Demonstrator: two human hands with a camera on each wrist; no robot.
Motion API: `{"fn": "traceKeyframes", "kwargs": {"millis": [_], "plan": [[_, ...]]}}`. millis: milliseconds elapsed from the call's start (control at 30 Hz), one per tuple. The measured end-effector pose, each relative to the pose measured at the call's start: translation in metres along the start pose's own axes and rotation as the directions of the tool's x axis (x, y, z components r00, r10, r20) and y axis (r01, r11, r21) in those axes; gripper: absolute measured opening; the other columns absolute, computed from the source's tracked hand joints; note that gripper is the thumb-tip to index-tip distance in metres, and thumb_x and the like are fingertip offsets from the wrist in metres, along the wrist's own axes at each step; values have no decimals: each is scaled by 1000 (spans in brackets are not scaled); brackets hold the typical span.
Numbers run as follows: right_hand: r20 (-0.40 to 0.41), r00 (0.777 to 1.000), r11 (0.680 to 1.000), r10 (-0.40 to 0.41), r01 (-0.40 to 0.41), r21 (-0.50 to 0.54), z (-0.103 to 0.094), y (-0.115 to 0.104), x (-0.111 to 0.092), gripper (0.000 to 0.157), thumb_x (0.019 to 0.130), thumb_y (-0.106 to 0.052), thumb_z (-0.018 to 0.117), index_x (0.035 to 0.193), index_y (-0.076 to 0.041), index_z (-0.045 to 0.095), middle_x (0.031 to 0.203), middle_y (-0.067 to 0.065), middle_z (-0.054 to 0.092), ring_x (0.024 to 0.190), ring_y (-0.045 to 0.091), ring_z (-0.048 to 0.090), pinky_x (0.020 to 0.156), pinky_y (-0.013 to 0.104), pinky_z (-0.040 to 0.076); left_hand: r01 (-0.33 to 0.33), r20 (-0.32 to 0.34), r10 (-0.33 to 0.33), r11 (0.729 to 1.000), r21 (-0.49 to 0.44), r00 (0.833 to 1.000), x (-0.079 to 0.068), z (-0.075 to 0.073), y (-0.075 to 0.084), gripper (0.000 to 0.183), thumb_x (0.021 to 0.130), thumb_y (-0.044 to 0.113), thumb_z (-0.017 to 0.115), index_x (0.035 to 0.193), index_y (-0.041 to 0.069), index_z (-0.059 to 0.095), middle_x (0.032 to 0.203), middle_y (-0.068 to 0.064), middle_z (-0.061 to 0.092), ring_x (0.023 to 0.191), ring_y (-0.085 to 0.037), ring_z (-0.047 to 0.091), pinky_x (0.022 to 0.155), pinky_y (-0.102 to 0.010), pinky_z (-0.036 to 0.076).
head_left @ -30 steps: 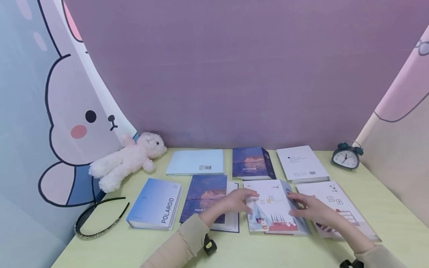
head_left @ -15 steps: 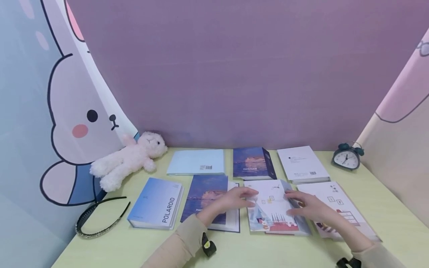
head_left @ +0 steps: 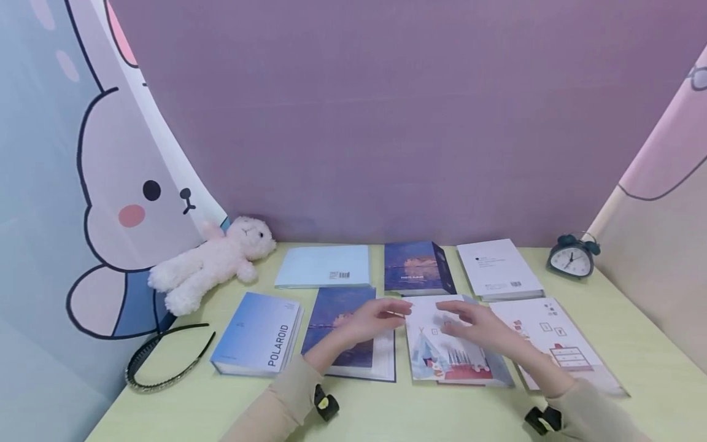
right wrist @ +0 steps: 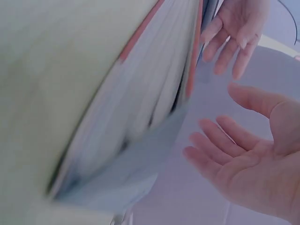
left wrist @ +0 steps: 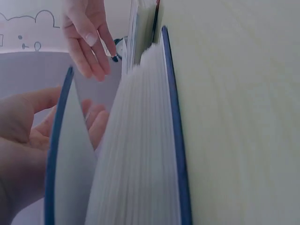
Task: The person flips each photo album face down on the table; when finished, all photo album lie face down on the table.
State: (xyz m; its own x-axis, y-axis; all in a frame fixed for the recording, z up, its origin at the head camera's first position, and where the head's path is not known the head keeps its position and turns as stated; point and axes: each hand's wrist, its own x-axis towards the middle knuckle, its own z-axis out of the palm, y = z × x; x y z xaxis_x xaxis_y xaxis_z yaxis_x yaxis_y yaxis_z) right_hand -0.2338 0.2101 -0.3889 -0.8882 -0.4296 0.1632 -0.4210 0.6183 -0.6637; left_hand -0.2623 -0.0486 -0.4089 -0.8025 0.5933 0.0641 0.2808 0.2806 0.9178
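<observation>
Both hands hold nothing, with fingers extended. My left hand (head_left: 375, 319) hovers over a blue photo album (head_left: 342, 337), its fingertips at the left edge of the white illustrated album (head_left: 447, 350). The blue album's cover stands partly raised in the left wrist view, beside the left palm (left wrist: 21, 136), with its page edges (left wrist: 140, 140) showing. My right hand (head_left: 480, 325) is above the white illustrated album, covering part of its front. The right wrist view has that right hand (right wrist: 253, 159) apart from an album's page edges (right wrist: 140, 98).
A blue Polaroid album (head_left: 256, 334) lies left, a second illustrated album (head_left: 558, 344) right. Behind are a pale blue album (head_left: 323, 267), another photo album (head_left: 417, 267) and a white album (head_left: 499, 270). A plush toy (head_left: 215, 264), headband (head_left: 166, 383) and alarm clock (head_left: 571, 255) stand around.
Both hands have come off the white illustrated album and lifted. The left hand has shifted left, and the right hand has moved left over the cover. The albums stay in place.
</observation>
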Motion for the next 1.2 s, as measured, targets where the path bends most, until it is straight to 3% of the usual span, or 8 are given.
{"fn": "traceKeyframes", "kwargs": {"millis": [200,467,767,1000,1200], "plan": [[-7,997,997,-75,75,2,18,-10,17,50,85,-23,69,128,-2,56,127,18,58,119,39,51,97,48,46,-16,-15,16,1000,4,1000,-12,-21,-5,38,97,20,53,134,10,51,130,-11,57,118,-26,55,91,-29,50],[41,996,994,-81,77,77,38,-32,32,51,88,-25,66,132,-4,52,134,15,54,125,35,48,102,48,41,-11,-55,15,998,69,998,-30,-41,-16,41,95,23,55,133,7,52,127,-8,60,116,-24,57,97,-37,48],[71,988,985,-140,132,108,54,-46,49,50,89,-27,65,132,-5,52,134,15,53,125,35,48,103,48,41,34,-168,-18,995,94,986,-49,-64,-24,43,94,26,58,130,3,54,122,-14,62,108,-27,61,86,-32,53],[153,977,979,-147,122,162,66,-52,62,50,91,-27,62,134,-3,50,135,13,53,127,35,46,105,49,39,93,-280,-53,987,131,959,-62,-85,-34,36,92,19,60,124,3,58,116,-15,65,103,-27,62,76,-29,55],[234,955,972,-184,140,191,74,-52,67,55,92,-26,60,138,0,43,139,16,48,130,37,42,105,54,37,178,-405,-128,980,89,905,-71,-98,-47,32,89,13,64,119,3,62,109,-14,67,92,-21,64,72,-29,55]]}}
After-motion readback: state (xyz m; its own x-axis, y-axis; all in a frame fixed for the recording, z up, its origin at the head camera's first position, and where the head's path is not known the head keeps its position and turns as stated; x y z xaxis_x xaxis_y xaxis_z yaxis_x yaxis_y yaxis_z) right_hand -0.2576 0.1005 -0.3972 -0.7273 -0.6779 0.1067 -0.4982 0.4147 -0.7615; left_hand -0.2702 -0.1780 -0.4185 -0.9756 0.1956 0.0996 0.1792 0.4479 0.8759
